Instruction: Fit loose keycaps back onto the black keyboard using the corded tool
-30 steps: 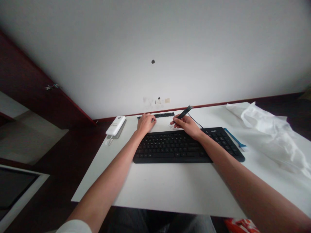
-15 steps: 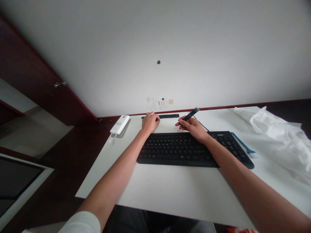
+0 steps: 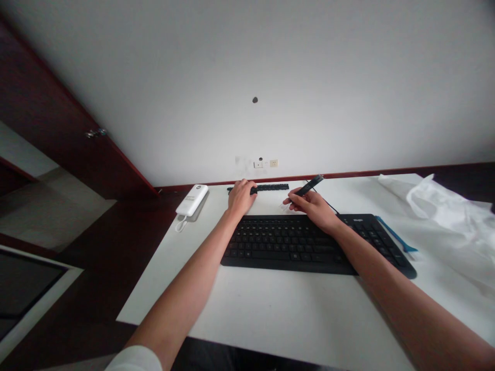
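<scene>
Beyond the keyboard, the left hand pinches a row of detached black keys on the surface; the right hand grips a dark tool. Those keys remain unseated.

A slim black pen-like tool is tilted, its upper end pointing to about 2 o'clock, its lower end hidden in the fingers holding it. At 9 o'clock from it, a narrow black strip that looks like a row of keys lies flat along the far edge of the white table, at 12 o'clock from the black keyboard.
</scene>
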Motion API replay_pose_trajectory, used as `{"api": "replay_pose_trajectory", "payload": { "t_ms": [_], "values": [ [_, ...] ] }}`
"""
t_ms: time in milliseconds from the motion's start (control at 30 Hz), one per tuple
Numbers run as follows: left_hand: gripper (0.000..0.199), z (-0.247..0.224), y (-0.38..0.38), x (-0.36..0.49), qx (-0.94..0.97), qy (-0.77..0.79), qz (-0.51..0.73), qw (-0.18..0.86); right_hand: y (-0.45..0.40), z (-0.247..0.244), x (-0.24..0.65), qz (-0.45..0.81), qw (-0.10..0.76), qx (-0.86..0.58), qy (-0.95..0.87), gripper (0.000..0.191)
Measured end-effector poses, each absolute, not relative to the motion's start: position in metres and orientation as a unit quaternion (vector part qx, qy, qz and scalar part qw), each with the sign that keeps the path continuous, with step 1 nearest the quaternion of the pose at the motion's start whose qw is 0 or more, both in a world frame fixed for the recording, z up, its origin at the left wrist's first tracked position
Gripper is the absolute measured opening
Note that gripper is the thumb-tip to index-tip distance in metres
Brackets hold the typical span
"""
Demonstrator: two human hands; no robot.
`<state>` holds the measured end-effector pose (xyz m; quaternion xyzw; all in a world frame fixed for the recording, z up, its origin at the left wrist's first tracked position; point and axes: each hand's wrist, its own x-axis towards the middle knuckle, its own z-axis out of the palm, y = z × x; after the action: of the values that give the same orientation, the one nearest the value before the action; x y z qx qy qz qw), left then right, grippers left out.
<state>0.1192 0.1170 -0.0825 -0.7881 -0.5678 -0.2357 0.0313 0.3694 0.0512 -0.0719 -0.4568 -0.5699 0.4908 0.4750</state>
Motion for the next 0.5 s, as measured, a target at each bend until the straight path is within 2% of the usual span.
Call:
{"api": "replay_pose_trajectory", "payload": {
  "t_ms": [500],
  "values": [
    [0.033,-0.0822,0.116,0.1202,-0.788,-0.569,-0.231,0.034,0.0503,-0.0697,0.3687,0.475,0.469,-0.457,-0.588,0.045]
  ]
}}
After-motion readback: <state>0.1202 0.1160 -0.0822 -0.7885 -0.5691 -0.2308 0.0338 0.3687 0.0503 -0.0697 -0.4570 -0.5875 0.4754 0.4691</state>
